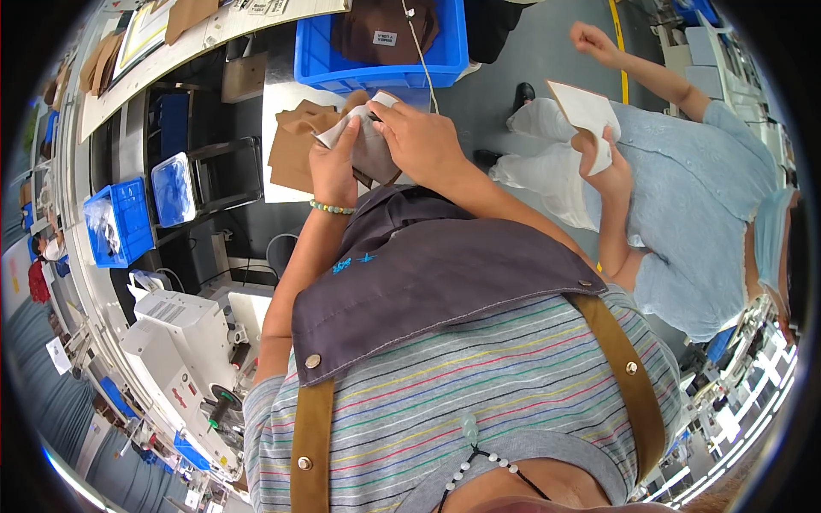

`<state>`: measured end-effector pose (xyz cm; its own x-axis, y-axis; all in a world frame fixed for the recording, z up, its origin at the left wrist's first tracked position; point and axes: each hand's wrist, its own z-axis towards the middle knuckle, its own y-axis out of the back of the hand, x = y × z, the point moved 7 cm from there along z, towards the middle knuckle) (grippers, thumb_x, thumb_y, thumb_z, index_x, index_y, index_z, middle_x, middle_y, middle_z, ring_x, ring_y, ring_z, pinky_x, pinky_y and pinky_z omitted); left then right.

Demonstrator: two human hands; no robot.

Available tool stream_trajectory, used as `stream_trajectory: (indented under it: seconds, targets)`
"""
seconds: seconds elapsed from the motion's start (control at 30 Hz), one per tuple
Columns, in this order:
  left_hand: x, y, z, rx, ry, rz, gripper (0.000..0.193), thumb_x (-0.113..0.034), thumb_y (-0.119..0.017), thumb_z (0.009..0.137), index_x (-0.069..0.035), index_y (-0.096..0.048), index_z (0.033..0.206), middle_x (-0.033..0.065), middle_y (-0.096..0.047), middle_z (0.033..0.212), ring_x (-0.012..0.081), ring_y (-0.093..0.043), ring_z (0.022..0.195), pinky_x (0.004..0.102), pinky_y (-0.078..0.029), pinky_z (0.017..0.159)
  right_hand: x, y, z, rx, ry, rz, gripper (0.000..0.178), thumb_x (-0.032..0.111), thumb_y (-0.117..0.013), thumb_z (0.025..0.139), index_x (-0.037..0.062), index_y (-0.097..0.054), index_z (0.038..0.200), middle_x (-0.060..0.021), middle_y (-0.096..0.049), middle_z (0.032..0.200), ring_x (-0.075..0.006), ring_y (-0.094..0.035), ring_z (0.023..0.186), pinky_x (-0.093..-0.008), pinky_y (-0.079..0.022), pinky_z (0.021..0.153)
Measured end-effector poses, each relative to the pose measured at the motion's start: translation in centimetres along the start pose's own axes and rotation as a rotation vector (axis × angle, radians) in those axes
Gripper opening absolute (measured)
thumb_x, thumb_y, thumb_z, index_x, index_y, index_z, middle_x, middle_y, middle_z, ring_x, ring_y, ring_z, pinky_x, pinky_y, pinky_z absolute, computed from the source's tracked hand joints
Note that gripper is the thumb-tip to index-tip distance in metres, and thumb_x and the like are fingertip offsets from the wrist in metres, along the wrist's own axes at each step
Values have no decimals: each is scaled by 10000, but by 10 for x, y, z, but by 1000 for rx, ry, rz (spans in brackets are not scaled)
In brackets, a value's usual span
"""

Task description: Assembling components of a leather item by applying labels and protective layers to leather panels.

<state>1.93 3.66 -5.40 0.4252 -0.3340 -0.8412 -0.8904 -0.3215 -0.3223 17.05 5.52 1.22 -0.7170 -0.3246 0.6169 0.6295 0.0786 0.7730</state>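
Between my two hands is a piece of brown leather with a pale grey-white backing, its upper edge folded. My left hand pinches its left side, thumb on top. On the upper right edge, the fingers of my right hand are closed over the piece near a small dark spot. Flat brown leather pieces lie stacked beneath and to the left of my hands, on a white table. The far ends of my fingers are partly hidden by the held piece.
Beyond my hands, a blue bin holds brown pieces, with a white cord hanging across it. At right a co-worker in light blue walks by with a white-and-brown piece. A white sewing machine, stool and blue crate stand left.
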Motion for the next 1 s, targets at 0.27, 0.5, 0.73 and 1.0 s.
stream_trajectory:
  seconds: [0.27, 0.5, 0.73, 1.0]
  targets:
    - [0, -4, -2, -5, 40, -33, 279, -118, -717, 932, 0, -649, 1176, 61, -684, 1119, 166, -666, 986, 321, -544, 824, -1, 0, -1, 33, 6, -27, 325, 244, -571, 985, 106, -655, 1266, -83, -705, 1105, -299, -704, 849, -414, -556, 674]
    - [-1, -6, -2, -8, -71, 108, 266, -90, -745, 903, 16, -673, 1135, 69, -713, 1076, 148, -676, 952, 291, -537, 804, -3, 1, -1, 37, -19, -47, 328, 233, -566, 980, 106, -653, 1270, -91, -706, 1096, -300, -704, 864, -419, -560, 683]
    - [-11, -9, -6, -57, -268, 425, 231, -94, -774, 872, 41, -699, 1045, 57, -717, 971, 98, -655, 842, 257, -526, 713, 1, 2, -3, -30, 24, -70, 237, 201, -563, 936, 61, -681, 1085, -97, -707, 938, -284, -710, 788, -415, -547, 618]
    - [-4, -3, -6, -44, -275, 511, 179, -108, -772, 861, 62, -716, 883, 47, -703, 828, 85, -619, 721, 262, -492, 609, -8, -10, -10, -16, 136, -22, 166, 165, -563, 911, 51, -651, 993, -96, -686, 869, -294, -702, 792, -428, -555, 614]
